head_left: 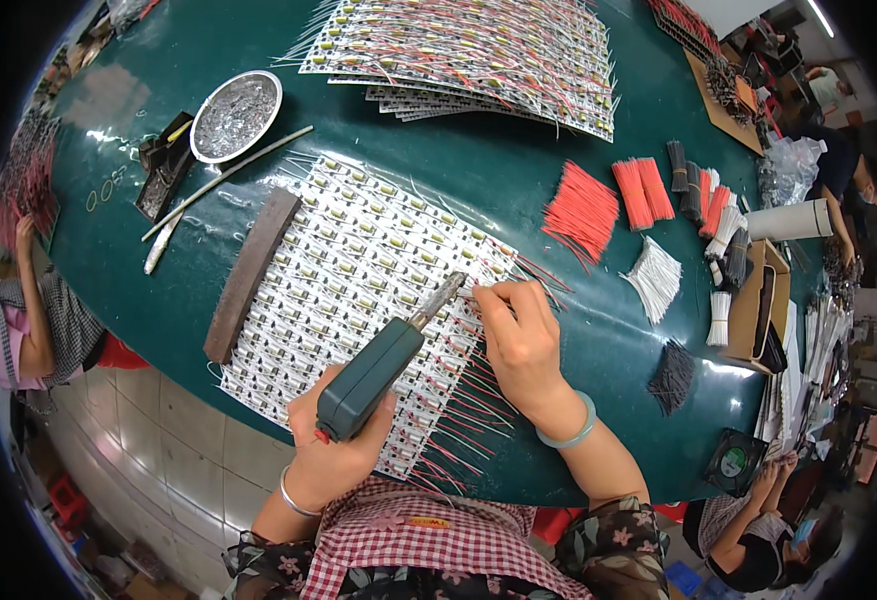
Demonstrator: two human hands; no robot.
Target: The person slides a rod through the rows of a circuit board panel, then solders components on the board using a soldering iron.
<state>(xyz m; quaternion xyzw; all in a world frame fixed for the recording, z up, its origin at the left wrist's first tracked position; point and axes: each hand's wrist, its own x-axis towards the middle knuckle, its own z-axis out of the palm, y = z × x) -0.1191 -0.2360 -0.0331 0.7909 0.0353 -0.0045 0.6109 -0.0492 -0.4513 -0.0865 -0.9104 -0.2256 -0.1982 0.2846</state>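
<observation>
The right hand (524,340) pinches a thin wire between its fingers (489,297) at the tip of the green soldering iron (379,365), gripped by the left hand (334,450). Both work over the white circuit-board panel (359,270) on the green tabletop (479,170); a brown bar (252,272) weighs its left edge, red wire bundles (581,210) lie beyond.

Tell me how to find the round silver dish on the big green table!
Start at the green table and look to its far left end. Just beyond the long white rod sits the dish, shiny, round and full of grey metal bits. Nothing else there is round.
</observation>
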